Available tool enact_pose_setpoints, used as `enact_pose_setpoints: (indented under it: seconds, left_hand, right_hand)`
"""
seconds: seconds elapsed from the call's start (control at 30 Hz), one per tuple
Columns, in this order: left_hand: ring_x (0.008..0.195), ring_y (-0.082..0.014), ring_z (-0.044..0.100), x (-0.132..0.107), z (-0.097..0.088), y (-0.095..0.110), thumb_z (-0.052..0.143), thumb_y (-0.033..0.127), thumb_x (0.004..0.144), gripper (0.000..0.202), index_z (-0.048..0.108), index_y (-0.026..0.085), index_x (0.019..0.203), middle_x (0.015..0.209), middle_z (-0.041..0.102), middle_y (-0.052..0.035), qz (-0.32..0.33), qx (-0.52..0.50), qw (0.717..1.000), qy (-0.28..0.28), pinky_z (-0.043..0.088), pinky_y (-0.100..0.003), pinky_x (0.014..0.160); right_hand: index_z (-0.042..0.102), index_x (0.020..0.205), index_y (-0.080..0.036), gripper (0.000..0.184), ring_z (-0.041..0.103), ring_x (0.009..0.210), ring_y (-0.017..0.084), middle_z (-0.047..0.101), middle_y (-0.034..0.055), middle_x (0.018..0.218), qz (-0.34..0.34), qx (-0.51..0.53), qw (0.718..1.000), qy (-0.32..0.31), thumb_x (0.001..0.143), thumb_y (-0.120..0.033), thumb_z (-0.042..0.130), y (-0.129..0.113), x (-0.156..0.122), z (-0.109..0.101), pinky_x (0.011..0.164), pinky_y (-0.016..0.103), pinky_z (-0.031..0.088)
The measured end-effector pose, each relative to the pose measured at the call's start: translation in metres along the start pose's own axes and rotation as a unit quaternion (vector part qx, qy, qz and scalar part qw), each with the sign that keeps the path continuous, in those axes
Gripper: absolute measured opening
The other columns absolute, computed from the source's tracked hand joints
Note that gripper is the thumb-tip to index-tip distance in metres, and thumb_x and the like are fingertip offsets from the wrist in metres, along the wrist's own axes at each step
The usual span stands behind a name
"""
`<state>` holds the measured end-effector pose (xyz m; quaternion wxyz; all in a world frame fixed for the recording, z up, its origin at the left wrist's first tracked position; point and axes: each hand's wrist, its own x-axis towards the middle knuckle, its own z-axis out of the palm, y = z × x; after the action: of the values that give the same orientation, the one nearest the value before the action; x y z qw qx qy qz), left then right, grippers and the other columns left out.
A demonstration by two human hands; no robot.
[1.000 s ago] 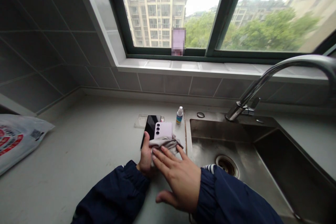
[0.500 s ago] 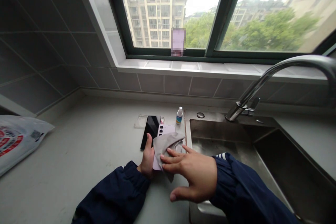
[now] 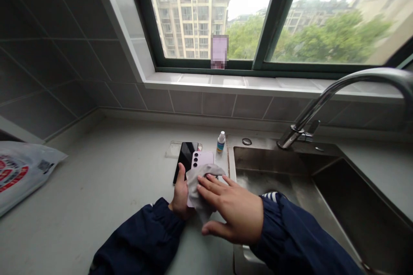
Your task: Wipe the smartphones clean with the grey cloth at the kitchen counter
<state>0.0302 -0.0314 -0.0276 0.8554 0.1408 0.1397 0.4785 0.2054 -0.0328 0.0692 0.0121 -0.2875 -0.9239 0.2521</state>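
Note:
My left hand point(image 3: 180, 193) holds a lilac phone point(image 3: 205, 157) from its left side, thumb along the edge. The phone's back faces up, showing several camera lenses at its top. Over its lower part lies a thin grey cloth point(image 3: 195, 180), one corner hanging below. My right hand point(image 3: 234, 206) presses flat on the cloth, fingers stretched out and thumb apart. Just behind the lilac phone, a black-screened phone point(image 3: 187, 154) lies on the counter. A clear phone case point(image 3: 172, 149) is partly under that one. To the right stands a small white-capped bottle point(image 3: 220, 143).
The pale counter point(image 3: 97, 172) meets a steel sink point(image 3: 303, 180) on the right, under a curved tap point(image 3: 318, 99). At far left lies a white plastic bag point(image 3: 29, 172) with red print. A tiled sill point(image 3: 226, 80) and window run along the back.
My right hand has shifted slightly left and up on the phone, dragging the cloth with it. The lilac phone has moved slightly left. The items on the counter stay put.

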Motion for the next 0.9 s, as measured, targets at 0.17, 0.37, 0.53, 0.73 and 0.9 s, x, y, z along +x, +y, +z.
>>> enact_pose_setpoints:
  seconds: [0.17, 0.37, 0.53, 0.73, 0.9]
  left_hand:
    - [0.132, -0.0389, 0.051, -0.001, -0.006, -0.003, 0.025, 0.08, 0.087, 0.09, 0.033, 0.022, 0.154, 0.143, 0.055, -0.0177, -0.022, 0.021, 0.999, -0.017, 0.032, -0.058, 0.113]
    - [0.127, -0.0373, 0.056, 0.0, 0.002, -0.003, 0.031, 0.075, 0.09, 0.086, 0.047, 0.012, 0.146, 0.132, 0.063, -0.0219, 0.014, 0.012, 0.999, 0.035, 0.033, -0.055, 0.114]
    - [0.135, -0.0348, 0.05, 0.002, 0.01, -0.003, 0.025, 0.074, 0.091, 0.087, 0.037, 0.013, 0.152, 0.138, 0.059, -0.0206, 0.033, 0.0, 0.999, 0.015, 0.024, -0.052, 0.119]
    - [0.135, -0.0304, 0.05, 0.002, 0.006, -0.002, 0.015, 0.073, 0.092, 0.088, 0.032, 0.013, 0.155, 0.139, 0.058, -0.0195, 0.073, 0.004, 0.997, -0.009, 0.025, -0.044, 0.12]
    - [0.124, -0.0317, 0.059, 0.0, 0.007, 0.006, 0.016, 0.067, 0.096, 0.083, 0.042, 0.009, 0.15, 0.129, 0.065, -0.0203, 0.074, -0.026, 0.996, 0.051, 0.034, -0.046, 0.116]
  right_hand:
    - [0.027, 0.157, -0.014, 0.085, 0.014, 0.152, 0.035, 0.014, 0.0127, 0.164, 0.095, -0.073, 0.989, 0.087, 0.092, -0.066, 0.049, 0.018, 0.019, 0.015, 0.117, 0.068, 0.012]
    - [0.032, 0.155, -0.017, 0.081, 0.019, 0.151, 0.035, 0.022, 0.0117, 0.163, 0.07, -0.059, 0.991, 0.097, 0.093, -0.067, 0.046, 0.002, 0.016, 0.027, 0.117, 0.067, 0.015]
    - [0.029, 0.156, -0.018, 0.083, 0.018, 0.151, 0.033, 0.02, 0.0094, 0.164, 0.042, -0.062, 0.993, 0.093, 0.09, -0.063, 0.053, -0.001, 0.018, 0.036, 0.118, 0.066, 0.014]
    - [0.032, 0.154, -0.012, 0.073, 0.022, 0.149, 0.037, 0.019, 0.0145, 0.163, 0.055, -0.123, 0.978, 0.156, 0.09, -0.036, 0.058, 0.005, 0.03, 0.049, 0.117, 0.063, 0.023]
    - [0.047, 0.145, -0.005, 0.049, 0.041, 0.14, 0.038, 0.04, 0.0214, 0.153, 0.029, -0.152, 0.969, 0.191, 0.098, -0.018, 0.044, -0.006, 0.033, 0.06, 0.113, 0.055, 0.039]
